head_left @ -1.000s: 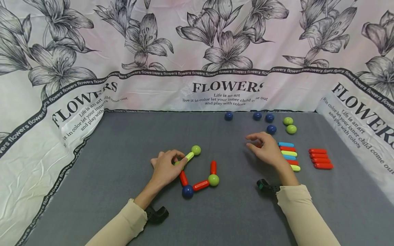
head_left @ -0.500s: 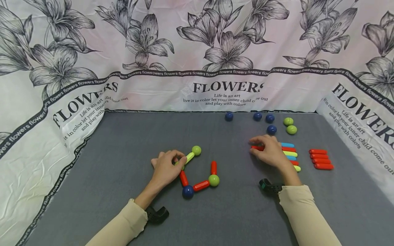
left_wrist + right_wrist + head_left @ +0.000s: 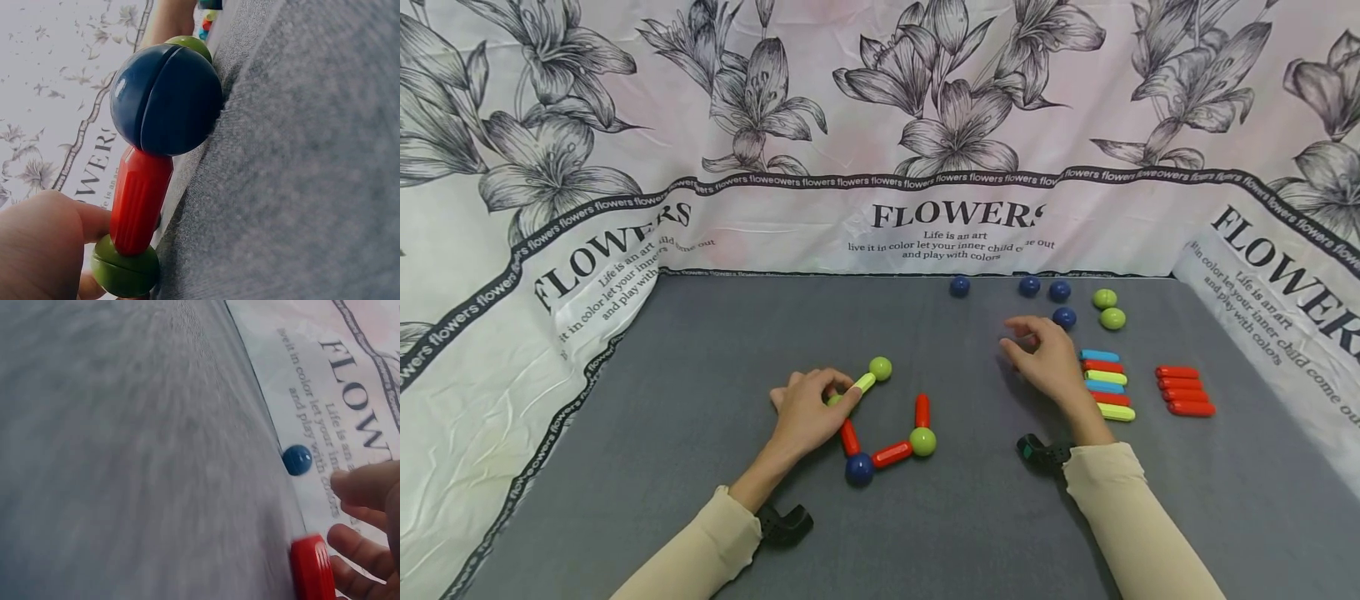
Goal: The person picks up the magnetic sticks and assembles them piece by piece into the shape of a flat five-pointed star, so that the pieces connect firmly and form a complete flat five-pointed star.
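My left hand (image 3: 808, 408) pinches a yellow-green rod (image 3: 866, 382) at its lower end, beside a green ball (image 3: 125, 267) that the fingers partly cover. The rod's far end meets another green ball (image 3: 880, 368). From the held end a red rod (image 3: 140, 200) runs to a dark blue ball (image 3: 859, 469). There a second red rod (image 3: 892, 454) leads to a green ball (image 3: 922, 442) with an upright-pointing red rod (image 3: 922, 410). My right hand (image 3: 1045, 358) hovers with thumb and fingers apart; a loose red rod (image 3: 312, 569) is beside its fingertips in the right wrist view, hidden in the head view.
Right of the right hand lies a row of blue, red and yellow-green rods (image 3: 1105, 385), then a stack of red rods (image 3: 1185, 392). Several blue balls (image 3: 1060, 291) and two green balls (image 3: 1112, 318) sit near the back edge, before a floral cloth (image 3: 955, 142).
My right hand shifted right over the red rod, then back left and slightly away from me, its fingers spreading. The left hand and the chain have stayed put.
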The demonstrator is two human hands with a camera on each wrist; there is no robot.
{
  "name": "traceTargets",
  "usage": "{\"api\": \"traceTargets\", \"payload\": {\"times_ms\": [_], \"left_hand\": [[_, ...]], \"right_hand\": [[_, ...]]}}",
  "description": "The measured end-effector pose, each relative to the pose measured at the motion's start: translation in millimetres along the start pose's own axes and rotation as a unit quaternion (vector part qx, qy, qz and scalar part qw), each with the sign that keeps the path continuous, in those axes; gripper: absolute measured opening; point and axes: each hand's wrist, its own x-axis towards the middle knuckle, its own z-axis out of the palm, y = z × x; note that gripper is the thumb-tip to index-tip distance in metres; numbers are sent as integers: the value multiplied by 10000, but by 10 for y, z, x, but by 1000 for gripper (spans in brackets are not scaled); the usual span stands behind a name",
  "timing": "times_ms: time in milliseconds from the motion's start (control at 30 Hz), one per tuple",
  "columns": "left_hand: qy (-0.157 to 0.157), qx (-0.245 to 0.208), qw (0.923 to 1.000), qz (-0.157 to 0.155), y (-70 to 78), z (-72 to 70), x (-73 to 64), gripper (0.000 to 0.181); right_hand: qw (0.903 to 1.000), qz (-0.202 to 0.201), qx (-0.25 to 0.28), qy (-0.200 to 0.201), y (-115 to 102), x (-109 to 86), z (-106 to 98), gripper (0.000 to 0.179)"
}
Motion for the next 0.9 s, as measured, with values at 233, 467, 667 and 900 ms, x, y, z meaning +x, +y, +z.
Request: {"api": "traceTargets", "payload": {"times_ms": [233,467,667,900], "left_hand": [[35,-4,10000,39,-10,2,8,18],[74,-6,9999,150,-22,31,-11,17],[82,-82,9998,177,-25,41,-23,16],[102,-28,9998,168,-40,34,-1,16]], "right_hand": [[9991,233,334,80,-113,373,204,32],[9871,1254,974,-210,-168,748,379,44],[9895,1120,656,-630,-166,941,493,58],[9916,393,-40,-1228,-181,1041,549,47]]}}
